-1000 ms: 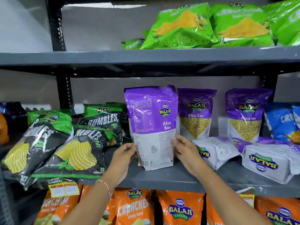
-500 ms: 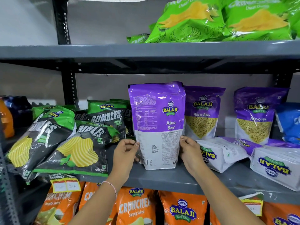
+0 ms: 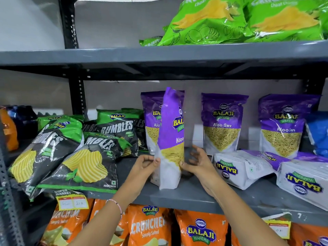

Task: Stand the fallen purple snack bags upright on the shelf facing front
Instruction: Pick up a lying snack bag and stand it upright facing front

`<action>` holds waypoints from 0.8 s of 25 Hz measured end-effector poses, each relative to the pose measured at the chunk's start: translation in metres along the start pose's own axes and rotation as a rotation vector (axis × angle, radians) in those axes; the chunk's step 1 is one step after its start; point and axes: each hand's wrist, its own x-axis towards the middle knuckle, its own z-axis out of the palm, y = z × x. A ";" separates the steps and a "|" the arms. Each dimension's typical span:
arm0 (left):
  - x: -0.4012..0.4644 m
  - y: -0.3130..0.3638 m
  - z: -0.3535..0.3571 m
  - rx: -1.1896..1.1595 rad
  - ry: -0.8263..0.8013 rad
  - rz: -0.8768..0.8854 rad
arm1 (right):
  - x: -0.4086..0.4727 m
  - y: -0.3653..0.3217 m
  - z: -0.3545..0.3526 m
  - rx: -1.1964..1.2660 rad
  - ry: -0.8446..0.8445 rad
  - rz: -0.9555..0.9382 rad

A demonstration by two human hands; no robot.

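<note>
I hold a purple Aloo Sev bag (image 3: 170,137) upright on the middle grey shelf (image 3: 186,197), turned edge-on with its front swung to the right. My left hand (image 3: 144,166) pinches its lower left edge and my right hand (image 3: 197,163) grips the lower right edge. Behind it stands another purple bag (image 3: 150,121), partly hidden. Two more purple bags (image 3: 222,124) (image 3: 284,125) stand upright facing front at the back. Two purple bags lie fallen on the shelf to the right, white bottoms toward me (image 3: 243,168) (image 3: 305,181).
Black and green Rumbles chip bags (image 3: 83,157) lean in a pile on the left of the same shelf. A blue bag (image 3: 317,134) sits at the far right. Green bags (image 3: 213,22) fill the shelf above, orange bags (image 3: 150,228) the shelf below. Yellow price tags (image 3: 72,203) hang on the shelf edge.
The held bag has turned from showing its printed back to edge-on, with its front coming round on the right. Both hands shifted along its lower edges. A purple bag behind it came into view.
</note>
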 end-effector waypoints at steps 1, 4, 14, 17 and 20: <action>0.000 0.001 0.000 0.007 -0.038 -0.011 | -0.002 0.000 0.001 -0.062 -0.027 0.020; 0.006 0.002 -0.003 -0.085 -0.040 -0.072 | -0.004 -0.002 0.006 -0.102 -0.112 0.020; 0.006 0.014 0.002 -0.091 0.018 -0.063 | 0.000 -0.015 0.019 0.008 -0.219 -0.001; -0.002 0.014 -0.004 0.000 0.003 -0.055 | -0.010 -0.013 0.017 0.023 -0.225 0.000; -0.009 0.019 -0.013 0.059 -0.036 -0.053 | -0.022 -0.017 0.017 0.015 -0.250 -0.001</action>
